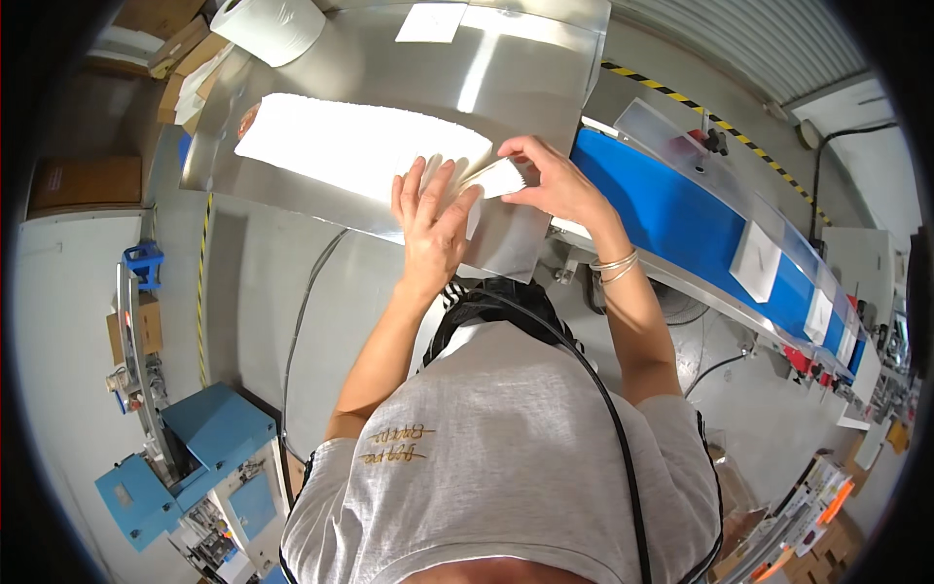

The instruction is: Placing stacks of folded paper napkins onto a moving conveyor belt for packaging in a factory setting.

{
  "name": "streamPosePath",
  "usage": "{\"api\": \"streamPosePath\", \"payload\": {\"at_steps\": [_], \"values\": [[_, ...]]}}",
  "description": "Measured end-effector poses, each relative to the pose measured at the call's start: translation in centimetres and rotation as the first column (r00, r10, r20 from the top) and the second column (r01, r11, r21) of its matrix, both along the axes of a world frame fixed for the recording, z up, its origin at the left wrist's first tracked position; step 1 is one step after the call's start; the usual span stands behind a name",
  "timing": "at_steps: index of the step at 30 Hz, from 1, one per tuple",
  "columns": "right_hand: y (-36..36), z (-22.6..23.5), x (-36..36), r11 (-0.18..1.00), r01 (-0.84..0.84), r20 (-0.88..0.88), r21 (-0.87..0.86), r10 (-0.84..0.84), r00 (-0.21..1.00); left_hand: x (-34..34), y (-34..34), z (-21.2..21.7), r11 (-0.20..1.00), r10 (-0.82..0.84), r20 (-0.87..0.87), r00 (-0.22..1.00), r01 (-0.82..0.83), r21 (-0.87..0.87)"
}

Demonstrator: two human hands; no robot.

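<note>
Left hand [431, 219] lies flat, fingers [440, 187] spread and straight, palm down on the near end of a white stack of sheets [360, 146] on the steel desk [525, 88]. It presses rather than grips. Right hand [555, 180] is just beside it, thumb and forefinger pinched shut on the edge of a thin white sheet [501, 177] lifted off the stack's right end; other fingers curled. Two thin bracelets [616, 265] on the right wrist.

The stack runs long across the desk, very bright and overexposed, so single sheets cannot be told apart. One loose white paper [431, 21] lies at the far edge of the desk, well apart from the hands. A big white paper roll [270, 27] sits at the desk's far left corner, cardboard boxes [165, 49] behind it.

Right of the desk, touching its edge, a blue conveyor belt [681, 209] runs away to the right with small white packets [756, 261] spaced along it. Nothing lies between the hands and the belt. Black-and-yellow floor tape [720, 122] beyond it. Blue machine [195, 457] on the floor lower left, well apart. A black cable [603, 389] crosses the person's grey shirt [506, 457].
</note>
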State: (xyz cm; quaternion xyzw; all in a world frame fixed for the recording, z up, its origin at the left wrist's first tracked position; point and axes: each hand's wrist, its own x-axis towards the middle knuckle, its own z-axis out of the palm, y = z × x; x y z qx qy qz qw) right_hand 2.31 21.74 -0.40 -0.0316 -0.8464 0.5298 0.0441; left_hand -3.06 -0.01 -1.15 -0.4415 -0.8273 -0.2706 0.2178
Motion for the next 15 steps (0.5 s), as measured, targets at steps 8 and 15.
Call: {"api": "streamPosePath", "payload": {"at_steps": [8,15], "values": [[1.9,-3.0,3.2,0.835,0.222,0.046,-0.503,-0.231,0.972,-0.5,0.6,1.4,0.995,0.088,0.153,0.984,-0.094,0.036],[12.0,-6.4,13.0,0.532,0.814,0.339,0.233,-0.829,0.444,-1.0,0.3,0.1,0.995,0.083,0.092,0.992,-0.088,0.054]]}}
